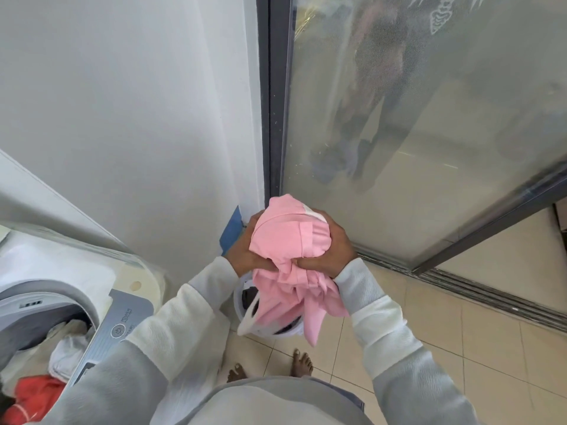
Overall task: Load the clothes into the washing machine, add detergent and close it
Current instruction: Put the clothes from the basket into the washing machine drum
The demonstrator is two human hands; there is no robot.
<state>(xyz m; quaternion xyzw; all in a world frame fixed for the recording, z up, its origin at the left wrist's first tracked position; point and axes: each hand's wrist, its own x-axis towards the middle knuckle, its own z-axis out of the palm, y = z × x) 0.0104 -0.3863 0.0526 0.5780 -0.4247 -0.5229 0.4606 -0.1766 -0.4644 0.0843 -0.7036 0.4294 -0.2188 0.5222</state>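
A bunched pink garment hangs in the air above a white laundry basket on the floor. My left hand grips its left side and my right hand grips its right side, both with curled fingers. The lower part of the garment dangles over the basket, which still holds dark clothes. The top-loading washing machine stands at the lower left with its lid up. White and red clothes lie in its drum.
A white wall rises behind the machine. A frosted glass sliding door with a dark frame and floor track stands to the right. A blue object leans in the corner. My bare feet stand on the beige floor tiles.
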